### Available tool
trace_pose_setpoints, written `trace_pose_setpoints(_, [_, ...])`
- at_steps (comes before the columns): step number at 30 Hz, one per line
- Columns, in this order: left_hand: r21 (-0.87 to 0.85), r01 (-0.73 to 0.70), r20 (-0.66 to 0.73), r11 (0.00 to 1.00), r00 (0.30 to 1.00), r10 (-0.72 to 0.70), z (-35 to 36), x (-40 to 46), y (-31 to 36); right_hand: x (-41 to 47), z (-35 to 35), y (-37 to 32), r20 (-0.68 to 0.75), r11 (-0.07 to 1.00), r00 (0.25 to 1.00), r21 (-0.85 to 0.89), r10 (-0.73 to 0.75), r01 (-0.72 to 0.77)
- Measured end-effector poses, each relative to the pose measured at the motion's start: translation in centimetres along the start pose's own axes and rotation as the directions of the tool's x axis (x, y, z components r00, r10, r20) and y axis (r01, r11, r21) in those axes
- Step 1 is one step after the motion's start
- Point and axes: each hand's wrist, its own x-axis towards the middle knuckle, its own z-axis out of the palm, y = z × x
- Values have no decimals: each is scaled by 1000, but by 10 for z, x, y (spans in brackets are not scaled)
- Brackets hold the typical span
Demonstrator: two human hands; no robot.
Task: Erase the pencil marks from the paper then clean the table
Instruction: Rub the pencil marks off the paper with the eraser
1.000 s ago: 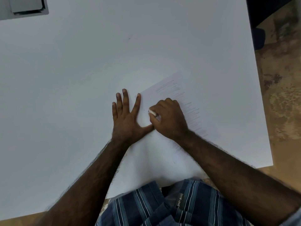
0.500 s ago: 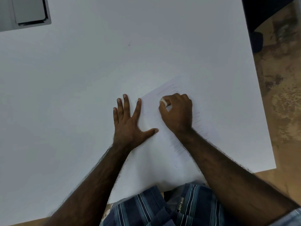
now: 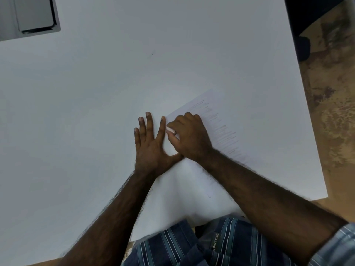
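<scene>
1. White eraser (image 3: pixel 170 129) is pinched in our right hand (image 3: pixel 189 135), at the left edge of the paper (image 3: pixel 226 120) on the surface (image 3: pixel 96 112).
2. Left hand (image 3: pixel 151 146) lies spread flat, pinning that edge; we'd press there so the sheet can't creep.
3. Pencil marks (image 3: pixel 221 131) remain to the right: we'd use short, light strokes away from the pinning hand to avoid creasing.

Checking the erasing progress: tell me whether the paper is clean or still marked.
Still marked: pencil strokes run across the paper beside the right hand, which pinches the eraser.
</scene>
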Motion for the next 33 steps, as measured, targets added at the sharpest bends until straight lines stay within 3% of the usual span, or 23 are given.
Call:
trace_pose_setpoints(2, [5, -4, 6, 1000, 1000, 4, 0, 1, 0, 8, -6, 8, -48, 996, 995, -8, 93, -93])
trace_pose_setpoints(5, [14, -6, 8, 1000, 1000, 6, -1, 1, -1, 18, -11, 15, -219, 939, 915, 24, 339, -342])
trace_pose_setpoints(8, [8, -1, -3, 1000, 1000, 1, 0, 0, -1, 13, -2, 4, -73, 993, 990, 1, 120, -121])
trace_pose_setpoints(10, [3, 1, -1, 1000, 1000, -1, 0, 0, 0, 6, -3, 4, -1, 1000, 1000, -6, 14, -14])
trace_pose_setpoints(14, [3, -3, 15, 1000, 1000, 3, -2, 0, 0, 13, -14, 21, -203, 950, 929, 35, 310, -310])
trace_pose_setpoints(15, [7, 1, 15, 1000, 1000, -1, -2, 0, 0, 12, -13, 20, -221, 945, 920, 38, 324, -324])
trace_pose_setpoints(21, [-9, -18, -14, 1000, 1000, 18, 1, 0, -2, -22, 0, 2, -9, 999, 1000, 46, 18, -17])
trace_pose_setpoints(26, [5, -3, 2, 1000, 1000, 3, -1, 0, 0, -20, -4, 13, -199, 973, 952, 20, 230, -231])
trace_pose_setpoints(31, [-7, -20, -16, 1000, 1000, 19, 1, -1, -3, -29, 0, 0, -16, 999, 1000, 36, -18, 19])
trace_pose_setpoints(33, [1, -15, -6, 1000, 1000, 15, 1, 0, -2, -25, -4, 7, -52, 997, 996, 26, 72, -70])
